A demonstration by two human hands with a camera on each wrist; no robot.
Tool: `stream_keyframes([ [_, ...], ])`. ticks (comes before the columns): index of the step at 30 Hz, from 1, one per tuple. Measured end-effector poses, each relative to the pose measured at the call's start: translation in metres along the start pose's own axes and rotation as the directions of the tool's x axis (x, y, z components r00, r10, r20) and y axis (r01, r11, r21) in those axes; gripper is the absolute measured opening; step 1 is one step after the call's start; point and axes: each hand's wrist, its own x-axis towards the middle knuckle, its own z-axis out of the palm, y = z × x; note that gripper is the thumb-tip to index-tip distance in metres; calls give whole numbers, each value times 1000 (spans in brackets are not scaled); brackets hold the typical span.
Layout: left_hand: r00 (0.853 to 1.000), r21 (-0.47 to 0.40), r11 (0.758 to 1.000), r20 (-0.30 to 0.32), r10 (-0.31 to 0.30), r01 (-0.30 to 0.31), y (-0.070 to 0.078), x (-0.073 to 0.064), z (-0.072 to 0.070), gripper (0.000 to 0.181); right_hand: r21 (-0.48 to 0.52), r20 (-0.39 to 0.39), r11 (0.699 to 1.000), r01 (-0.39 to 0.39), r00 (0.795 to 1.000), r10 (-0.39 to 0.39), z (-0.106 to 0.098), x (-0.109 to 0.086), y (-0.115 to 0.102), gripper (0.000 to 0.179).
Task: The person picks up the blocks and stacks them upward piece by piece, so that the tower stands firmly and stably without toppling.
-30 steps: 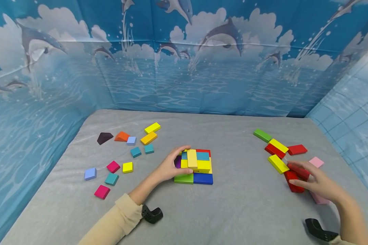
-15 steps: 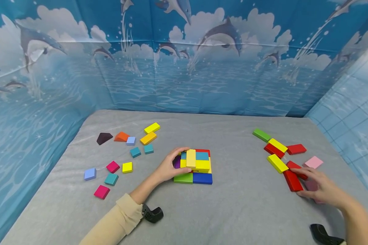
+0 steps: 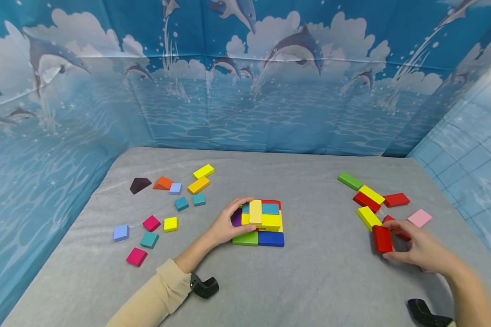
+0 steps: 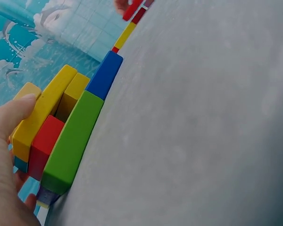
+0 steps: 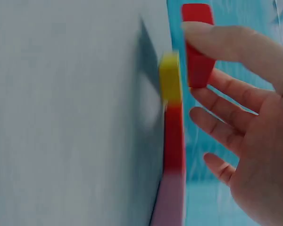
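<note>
In the head view a low stack of coloured blocks stands mid-table, with a pale yellow block (image 3: 255, 212) lying across its top. My left hand (image 3: 225, 223) holds the stack from its left side, thumb in front and fingers behind. The left wrist view has that thumb against the long yellow block (image 4: 47, 113), above a red block (image 4: 46, 146) and the green block (image 4: 73, 141) at the base. At the right, my right hand (image 3: 423, 247) pinches a red block (image 3: 382, 239) between thumb and fingers. The right wrist view shows this block raised off the cloth.
Around the right hand lie another red block (image 3: 397, 200), a yellow block (image 3: 369, 218), a green block (image 3: 349, 180) and a pink block (image 3: 419, 218). Several small blocks, including a teal block (image 3: 149, 239) and a dark wedge (image 3: 140, 185), are scattered on the left.
My right hand has taken hold of a red block from the right-hand group and lifted it, moving it slightly left. My left hand has stayed at the stack.
</note>
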Motion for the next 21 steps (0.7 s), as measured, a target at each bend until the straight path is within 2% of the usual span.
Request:
stream_keyframes([
  [2, 1000, 1, 1000, -9, 13, -13, 0, 0, 1, 64, 57, 23, 998, 4, 1000, -5, 0, 7, -16, 70],
  [6, 1000, 0, 1000, -21, 17, -17, -2, -1, 2, 64, 93, -34, 988, 124, 992, -121, 10, 27, -51, 68],
  [9, 999, 6, 1000, -26, 18, -18, -3, -1, 2, 64, 70, -107, 963, 260, 962, -252, 23, 46, -76, 66],
  [11, 999, 8, 1000, -27, 21, -21, -5, -1, 2, 65, 90, -104, 948, 307, 949, -297, 31, 59, -94, 63],
  [13, 999, 11, 1000, -30, 26, -26, -6, -1, 2, 66, 110, -92, 938, 328, 943, -320, 40, 71, -112, 61],
  [17, 999, 13, 999, -32, 34, -34, -8, -1, 2, 68, 156, -38, 938, 311, 950, -308, 55, 92, -144, 60],
  [21, 999, 16, 1000, -29, 26, -25, -7, 0, 2, 68, 155, -16, 938, 309, 950, -311, 68, 109, -166, 60],
])
